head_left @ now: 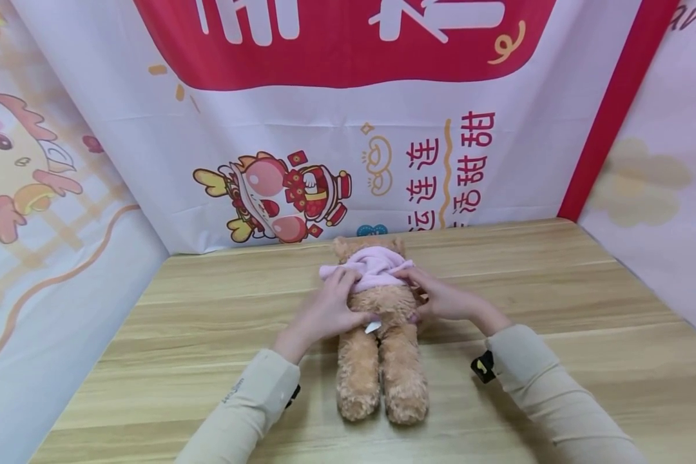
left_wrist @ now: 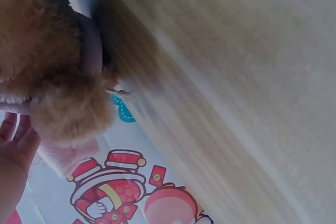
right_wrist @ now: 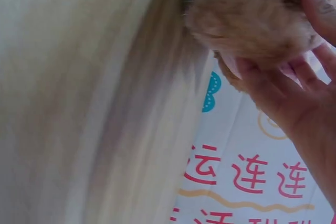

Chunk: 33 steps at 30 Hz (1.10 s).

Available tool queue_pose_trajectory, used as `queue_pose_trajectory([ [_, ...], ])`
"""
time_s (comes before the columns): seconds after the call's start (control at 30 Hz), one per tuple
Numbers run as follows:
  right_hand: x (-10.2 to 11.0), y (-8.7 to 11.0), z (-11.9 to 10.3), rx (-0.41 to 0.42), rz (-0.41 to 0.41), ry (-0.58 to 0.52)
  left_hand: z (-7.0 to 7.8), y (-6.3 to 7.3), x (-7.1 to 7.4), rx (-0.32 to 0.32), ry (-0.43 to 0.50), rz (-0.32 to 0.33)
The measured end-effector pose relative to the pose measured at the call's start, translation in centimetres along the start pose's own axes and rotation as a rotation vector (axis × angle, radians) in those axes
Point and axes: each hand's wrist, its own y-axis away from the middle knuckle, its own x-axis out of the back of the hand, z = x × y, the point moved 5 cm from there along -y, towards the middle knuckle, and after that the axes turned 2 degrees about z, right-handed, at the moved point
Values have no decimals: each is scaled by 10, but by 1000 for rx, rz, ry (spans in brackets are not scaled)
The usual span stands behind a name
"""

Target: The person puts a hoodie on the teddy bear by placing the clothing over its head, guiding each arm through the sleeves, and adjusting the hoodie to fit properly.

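Note:
A light brown teddy bear [head_left: 403, 380] lies on the table with its legs toward me and its head at the far side. Bunched about its upper body is a lilac-pink garment [head_left: 377, 263], leaving the lower torso bare. My left hand [head_left: 330, 306] holds the bear's left-hand side in the head view, fingers on the garment's edge and thumb low near a small white tag [head_left: 373, 327]. On the opposite side my right hand [head_left: 446, 299] grips the bear, fingers at the garment and thumb by the hip. Brown fur [right_wrist: 252, 19] fills that grip in the right wrist view.
The wood-grain table [head_left: 220, 322] ends at a white printed backdrop [head_left: 301, 116] just beyond the bear's head. Printed cloth walls also stand at the left [head_left: 52, 212] and right [head_left: 655, 180]. Dark wrist devices sit at both cuffs, the right one [head_left: 483, 367] showing plainly.

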Motion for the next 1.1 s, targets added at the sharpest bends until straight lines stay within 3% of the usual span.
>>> queue_pose_trajectory([
  [0.2,-2,-7,0,-2,104,60,-1,3,0,-123,-32,115],
  [0.33,-5,-13,-2,10,167,102,-4,8,1,-157,-28,208],
  [0.57,-9,-18,-6,25,308,74,-5,9,5,-107,-10,341],
  [0.73,-8,-17,-5,1,413,59,-6,6,8,-20,-2,451],
  [0.83,-5,-15,-4,-21,407,53,-9,6,9,51,34,501],
  [0.93,-3,-12,-4,-20,345,67,-11,5,9,89,49,511],
  [1.1,-2,-9,-7,50,282,154,-3,5,8,2,-47,483],
])
